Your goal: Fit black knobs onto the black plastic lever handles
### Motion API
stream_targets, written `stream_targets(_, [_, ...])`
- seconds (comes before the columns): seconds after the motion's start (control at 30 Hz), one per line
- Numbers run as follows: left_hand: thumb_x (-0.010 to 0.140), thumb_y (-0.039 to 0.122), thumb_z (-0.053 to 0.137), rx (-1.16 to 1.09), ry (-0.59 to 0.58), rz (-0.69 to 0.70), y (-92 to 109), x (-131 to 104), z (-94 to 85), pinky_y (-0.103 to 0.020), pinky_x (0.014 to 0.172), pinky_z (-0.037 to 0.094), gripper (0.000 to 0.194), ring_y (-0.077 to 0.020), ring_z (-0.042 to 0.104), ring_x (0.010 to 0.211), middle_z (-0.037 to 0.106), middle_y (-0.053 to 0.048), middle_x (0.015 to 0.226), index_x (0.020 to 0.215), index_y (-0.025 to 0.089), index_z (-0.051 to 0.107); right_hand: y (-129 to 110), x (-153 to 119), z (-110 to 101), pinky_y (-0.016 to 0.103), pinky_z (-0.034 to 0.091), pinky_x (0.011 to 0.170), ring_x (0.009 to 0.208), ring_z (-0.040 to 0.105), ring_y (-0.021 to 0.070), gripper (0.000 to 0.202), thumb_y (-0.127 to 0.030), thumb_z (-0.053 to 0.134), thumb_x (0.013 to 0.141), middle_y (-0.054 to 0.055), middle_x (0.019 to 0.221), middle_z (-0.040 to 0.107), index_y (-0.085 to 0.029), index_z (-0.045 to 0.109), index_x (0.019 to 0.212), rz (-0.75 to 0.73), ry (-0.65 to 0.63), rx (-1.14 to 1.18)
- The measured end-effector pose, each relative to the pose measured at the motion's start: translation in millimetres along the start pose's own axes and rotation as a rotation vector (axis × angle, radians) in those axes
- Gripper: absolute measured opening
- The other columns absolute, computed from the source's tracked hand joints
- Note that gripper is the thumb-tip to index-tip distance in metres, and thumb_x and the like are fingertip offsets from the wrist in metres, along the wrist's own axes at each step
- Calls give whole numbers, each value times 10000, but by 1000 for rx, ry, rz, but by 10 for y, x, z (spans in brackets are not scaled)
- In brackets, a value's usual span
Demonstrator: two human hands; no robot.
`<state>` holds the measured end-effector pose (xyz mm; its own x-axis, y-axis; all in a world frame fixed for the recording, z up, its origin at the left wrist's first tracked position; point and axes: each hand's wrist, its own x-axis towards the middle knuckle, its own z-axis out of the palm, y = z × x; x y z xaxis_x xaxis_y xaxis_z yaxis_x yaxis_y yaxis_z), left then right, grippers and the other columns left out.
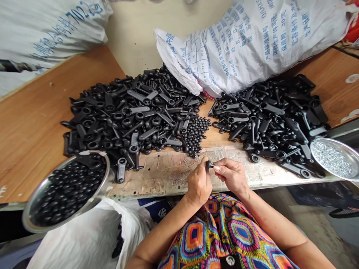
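My left hand [198, 182] is closed, fingers curled around a small black plastic knob [208, 166]. From the right, my right hand [232, 175] pinches the knob's narrow end between thumb and fingertips. Both hands meet just above the front edge of the bench; whatever else lies inside the left fist is hidden. Behind them lies a small heap of round black beads [196, 134]. A large pile of black crank handles [134, 116] spreads to the left, and a second pile of black crank handles [269, 116] lies to the right.
A metal bowl of black knobs [67, 186] stands at left, and a metal dish of small silvery pins [333, 158] at right. A printed white sack [238, 48] leans over the back; another sack [53, 33] is upper left, beside a dark tool tip [17, 66].
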<state>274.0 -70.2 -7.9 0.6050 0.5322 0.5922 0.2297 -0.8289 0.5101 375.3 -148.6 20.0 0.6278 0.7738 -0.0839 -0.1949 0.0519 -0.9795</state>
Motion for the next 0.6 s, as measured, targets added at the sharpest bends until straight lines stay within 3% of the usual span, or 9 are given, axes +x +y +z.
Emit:
stream_targets(0.13, [858,114,393,-61,-41,-80,-6,23,20,-293,860,511,389,-201,621,1007,633,-145,1121,1244,116,447,19,69,10,164,291,363,401,408,51,165,-274,733,660,-23,475,538,-142,648,610,97,-21,226])
stream_targets(0.3, [881,195,413,-254,-79,-265,90,55,-13,-305,888,489,348,-185,605,1027,637,-110,1120,1218,150,484,-64,31,-11,179,382,378,443,526,93,175,-311,691,714,32,585,630,-138,685,743,137,-148,341])
stream_targets(0.5, [859,180,443,-414,-121,-327,298,-81,-242,-269,854,478,327,-155,616,945,667,-63,1015,1176,174,521,-181,-317,-49,216,469,460,591,621,147,262,-325,628,777,81,753,676,-146,670,964,129,-294,410])
stream_targets(0.6, [853,170,440,-391,-139,-298,355,-168,-361,-243,812,487,305,-143,627,885,677,-40,971,1141,178,541,-170,-515,-79,230,473,477,620,625,158,299,-339,628,774,86,771,678,-150,651,1004,116,-293,364])
